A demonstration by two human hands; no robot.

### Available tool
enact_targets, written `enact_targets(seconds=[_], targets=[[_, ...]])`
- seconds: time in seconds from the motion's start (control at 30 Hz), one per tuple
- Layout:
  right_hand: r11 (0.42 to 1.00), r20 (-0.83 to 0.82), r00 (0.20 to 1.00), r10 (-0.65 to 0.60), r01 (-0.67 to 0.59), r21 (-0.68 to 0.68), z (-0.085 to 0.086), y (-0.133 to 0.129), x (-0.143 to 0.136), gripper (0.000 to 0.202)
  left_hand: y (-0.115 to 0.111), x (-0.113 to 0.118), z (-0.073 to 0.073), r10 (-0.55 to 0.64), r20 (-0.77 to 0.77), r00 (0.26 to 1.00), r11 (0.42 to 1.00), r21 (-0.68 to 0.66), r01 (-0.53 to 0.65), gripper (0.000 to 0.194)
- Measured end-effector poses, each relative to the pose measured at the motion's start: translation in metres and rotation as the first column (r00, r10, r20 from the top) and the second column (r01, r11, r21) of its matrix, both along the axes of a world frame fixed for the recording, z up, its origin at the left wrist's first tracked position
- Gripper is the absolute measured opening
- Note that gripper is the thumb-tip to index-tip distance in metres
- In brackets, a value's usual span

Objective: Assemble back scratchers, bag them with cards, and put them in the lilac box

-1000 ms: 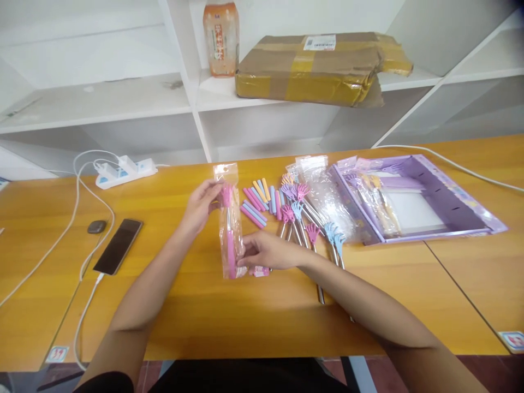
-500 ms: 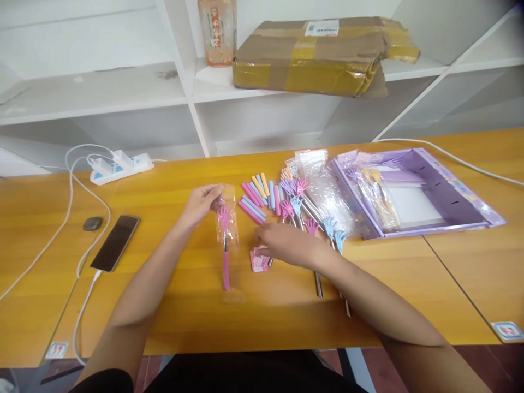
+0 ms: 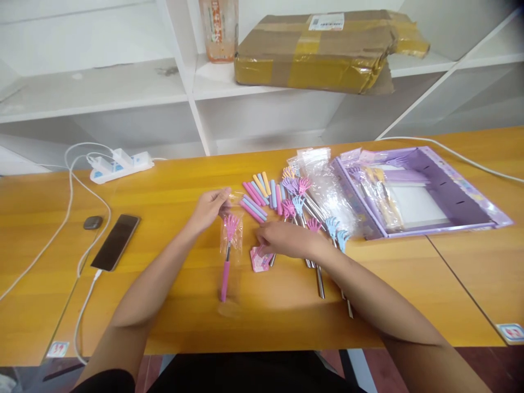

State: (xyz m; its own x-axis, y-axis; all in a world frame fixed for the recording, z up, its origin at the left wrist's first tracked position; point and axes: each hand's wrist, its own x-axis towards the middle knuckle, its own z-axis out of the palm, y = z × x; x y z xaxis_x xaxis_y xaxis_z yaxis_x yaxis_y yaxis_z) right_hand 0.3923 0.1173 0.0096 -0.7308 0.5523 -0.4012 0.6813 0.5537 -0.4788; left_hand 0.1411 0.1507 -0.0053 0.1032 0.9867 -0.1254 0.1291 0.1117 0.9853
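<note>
Fingers of your left hand [image 3: 209, 209] pinch the top edge of a clear bag [image 3: 238, 236], where a pink back scratcher [image 3: 225, 274] lies inside, claw toward twelve o'clock. Your right hand [image 3: 285, 239] bends over the pink cards [image 3: 259, 260], at three o'clock from the bag; its fingertips are hidden, so I cannot tell if they grip one. I think it is better to hold the thin film softly, and to slide one card apart before lifting, because cards may stick together.

From the cards, the coloured sticks [image 3: 258, 197] lie at twelve o'clock. Loose scratchers [image 3: 332, 226] spread around two o'clock, and your right forearm crosses above their metal handles; a low sweep could drag them, so a raised elbow seems safer. Behind them are spare bags [image 3: 333, 199] and the purple tray [image 3: 451, 188]. At nine o'clock, beyond the bag, a phone [image 3: 117, 243] rests on the surface [image 3: 184, 316] with its charging cable [image 3: 97, 275], well apart from your work.
</note>
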Motion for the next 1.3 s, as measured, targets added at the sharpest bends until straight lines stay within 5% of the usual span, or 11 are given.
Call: enact_targets(seconds=[0.23, 0.37, 0.5, 0.77, 1.3], targets=[[0.990, -0.353, 0.935, -0.043, -0.008, -0.141, 0.022, 0.011, 0.023, 0.016, -0.005, 0.006, -0.003, -0.029, 0.003, 1.000, 0.999, 0.033, 0.029, 0.069], [0.962, -0.621, 0.739, -0.261, 0.254, -0.102, 0.029, 0.008, 0.017, 0.021, -0.014, 0.015, -0.003, -0.046, -0.027, 0.999, 0.992, 0.118, 0.049, 0.060], [0.869, -0.733, 0.625, -0.269, 0.485, 0.095, 0.022, 0.005, 0.005, 0.022, -0.025, 0.024, 0.001, -0.081, -0.023, 0.996, 0.989, 0.120, 0.084, 0.057], [0.758, -0.763, 0.634, -0.126, 0.558, 0.338, 0.015, 0.012, 0.010, 0.012, -0.037, 0.034, 0.009, -0.334, 0.067, 0.940, 0.941, 0.075, 0.329, 0.038], [0.806, -0.757, 0.641, -0.128, 0.511, 0.297, 0.019, 0.014, 0.015, 0.016, -0.039, 0.035, 0.006, -0.329, 0.133, 0.935, 0.936, 0.180, 0.304, 0.033]])
